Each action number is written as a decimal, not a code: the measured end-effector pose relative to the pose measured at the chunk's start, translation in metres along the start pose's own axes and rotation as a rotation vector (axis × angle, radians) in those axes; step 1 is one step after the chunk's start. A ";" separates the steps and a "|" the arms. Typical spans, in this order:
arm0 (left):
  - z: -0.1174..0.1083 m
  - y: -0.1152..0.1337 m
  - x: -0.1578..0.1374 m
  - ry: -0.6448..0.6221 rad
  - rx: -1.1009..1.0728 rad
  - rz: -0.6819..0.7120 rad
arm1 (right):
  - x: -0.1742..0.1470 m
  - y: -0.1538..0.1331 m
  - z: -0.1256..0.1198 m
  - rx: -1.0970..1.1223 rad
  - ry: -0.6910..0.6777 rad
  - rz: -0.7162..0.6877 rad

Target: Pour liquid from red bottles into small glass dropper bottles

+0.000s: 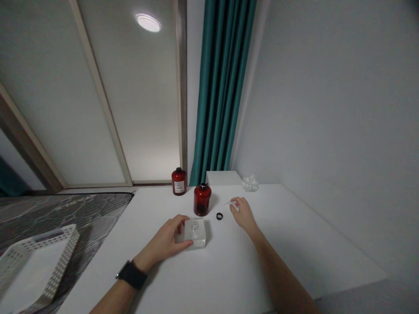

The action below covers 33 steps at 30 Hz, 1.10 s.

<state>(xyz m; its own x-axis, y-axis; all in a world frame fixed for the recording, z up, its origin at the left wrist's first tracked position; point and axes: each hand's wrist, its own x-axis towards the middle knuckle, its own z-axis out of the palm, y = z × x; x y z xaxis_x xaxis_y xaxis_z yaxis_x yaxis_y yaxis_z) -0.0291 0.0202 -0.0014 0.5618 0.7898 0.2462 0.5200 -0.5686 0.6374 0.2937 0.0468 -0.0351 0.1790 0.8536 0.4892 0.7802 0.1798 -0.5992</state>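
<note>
My left hand [173, 237], with a dark watch on its wrist, grips a clear square glass bottle [198, 231] from the left, thumb in front and fingers behind. A round opening shows on the bottle's top. Farther right, my right hand [241, 212] pinches a small, pale, pointed thing [228, 203] whose tip points left; its kind is too small to tell. A black ring [219, 216] lies on the table between both hands. Just behind the glass bottle stands a dark red bottle [202, 200] with a narrow neck, upright and apart from my hands.
Another red bottle [179, 182], labelled and black-capped, stands at the back left of the white table [209, 283]. At the back are a white box [223, 177] and a crumpled clear heap [250, 183]. A white perforated basket [62, 257] sits lower left; a wall borders the right.
</note>
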 end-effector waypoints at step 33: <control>-0.002 0.002 -0.001 -0.013 -0.003 -0.007 | -0.022 -0.089 -0.012 0.992 -0.270 0.223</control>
<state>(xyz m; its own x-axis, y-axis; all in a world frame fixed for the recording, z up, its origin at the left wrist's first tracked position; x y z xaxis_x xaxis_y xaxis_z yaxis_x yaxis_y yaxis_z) -0.0297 0.0182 0.0010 0.5664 0.7908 0.2322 0.5224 -0.5624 0.6410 0.2276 0.0060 0.0153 0.0234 0.9752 0.2199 -0.1165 0.2211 -0.9683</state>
